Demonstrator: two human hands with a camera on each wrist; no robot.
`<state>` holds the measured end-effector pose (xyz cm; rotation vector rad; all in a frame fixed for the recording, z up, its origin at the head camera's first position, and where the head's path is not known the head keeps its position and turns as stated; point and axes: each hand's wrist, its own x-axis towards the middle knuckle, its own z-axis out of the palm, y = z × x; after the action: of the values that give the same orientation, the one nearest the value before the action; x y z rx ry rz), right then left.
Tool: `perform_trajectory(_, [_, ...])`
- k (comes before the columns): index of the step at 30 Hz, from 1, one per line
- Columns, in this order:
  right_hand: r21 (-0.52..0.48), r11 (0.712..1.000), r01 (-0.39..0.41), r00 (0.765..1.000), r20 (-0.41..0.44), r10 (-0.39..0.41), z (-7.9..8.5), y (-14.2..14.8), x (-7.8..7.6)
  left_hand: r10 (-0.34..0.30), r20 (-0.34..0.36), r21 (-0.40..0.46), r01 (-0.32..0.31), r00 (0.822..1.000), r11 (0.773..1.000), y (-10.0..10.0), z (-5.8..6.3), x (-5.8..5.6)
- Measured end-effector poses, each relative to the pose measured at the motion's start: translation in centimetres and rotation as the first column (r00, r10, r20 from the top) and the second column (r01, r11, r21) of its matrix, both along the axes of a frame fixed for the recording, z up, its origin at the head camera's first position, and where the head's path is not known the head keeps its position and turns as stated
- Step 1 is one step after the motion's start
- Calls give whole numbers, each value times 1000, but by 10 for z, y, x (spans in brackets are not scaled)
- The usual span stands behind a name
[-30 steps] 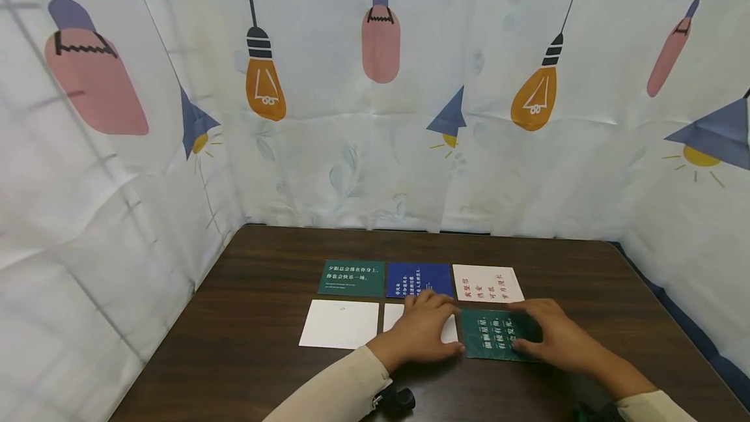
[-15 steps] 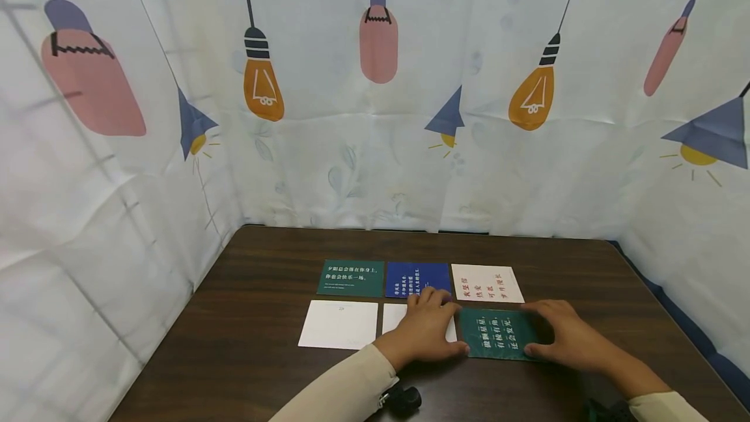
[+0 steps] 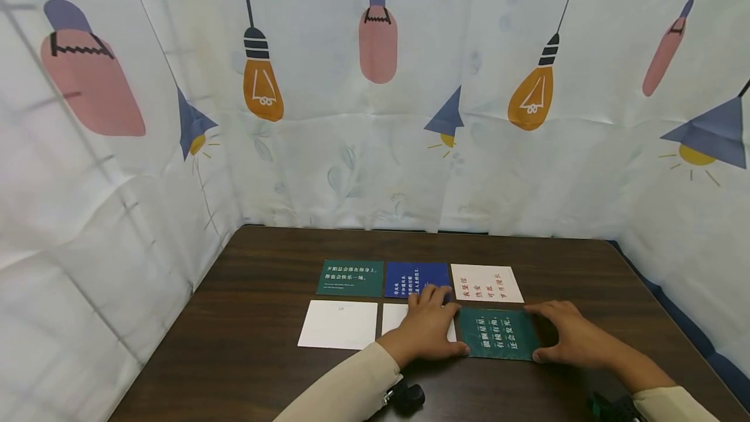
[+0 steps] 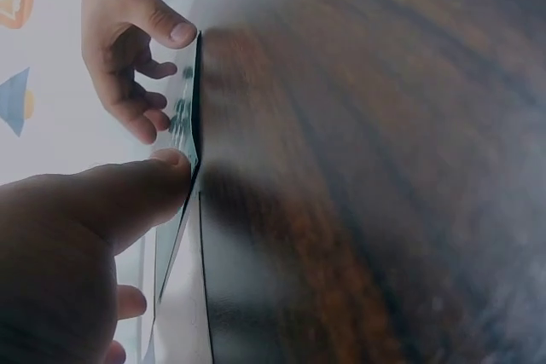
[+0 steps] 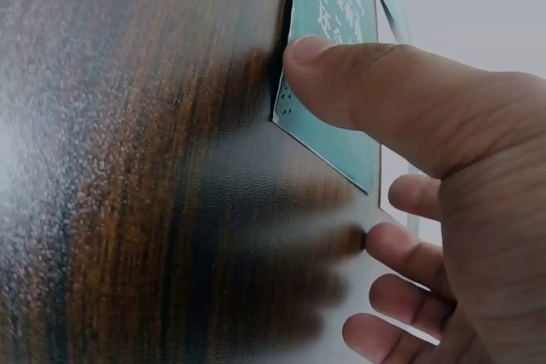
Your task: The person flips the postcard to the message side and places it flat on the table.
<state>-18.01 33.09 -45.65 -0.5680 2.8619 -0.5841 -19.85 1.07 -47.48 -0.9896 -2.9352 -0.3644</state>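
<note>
A green card (image 3: pixel 497 334) with white writing lies at the front right of the group. My left hand (image 3: pixel 423 331) spans the white middle card (image 3: pixel 394 315), its fingers reaching the near edge of the blue card (image 3: pixel 413 277); its thumb (image 4: pixel 158 185) touches the green card's left end. On the other side, my right hand (image 3: pixel 577 337) has its thumb (image 5: pixel 333 74) against the green card's near right corner. The other right fingers are spread beyond the card, relaxed. Neither hand grips the card. Most of the middle white card is hidden under the left hand.
A second green card (image 3: pixel 351 278) and a pink-white card (image 3: pixel 486 283) flank the blue one in the back row. A blank white card (image 3: pixel 338 324) lies front left. All rest on a dark wooden table (image 3: pixel 234 344); a lamp-patterned curtain (image 3: pixel 351 168) surrounds it.
My right hand has slid rightward, off the green card's writing toward its right edge. The left hand has shifted slightly right. The green card has barely moved.
</note>
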Motion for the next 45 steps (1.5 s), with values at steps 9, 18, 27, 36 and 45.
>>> perform_trajectory(9, [25, 1000, -5, 1000, -5, 5, -1, 0, -4, 7, 35, -48, -5, 999, 999, 2, 2, -1])
perform_trajectory(18, [19, 1000, -18, 1000, 22, 18, 0, -1, -6, 14, 71, -64, -9, 997, 998, 4, 3, -2])
perform_trajectory(27, [16, 1000, -3, 1000, 19, 2, -1, -2, -8, 28, 82, -1, -28, 996, 1000, 3, 5, -3])
perform_trajectory(36, [-33, 998, 48, 998, 30, -47, -2, -2, -5, 29, 34, 82, -32, 999, 996, 4, 1, -1])
perform_trajectory(45, [-90, 992, 88, 996, 39, -84, 0, -4, -2, 6, -13, 126, -4, 1000, 992, 3, 5, 3])
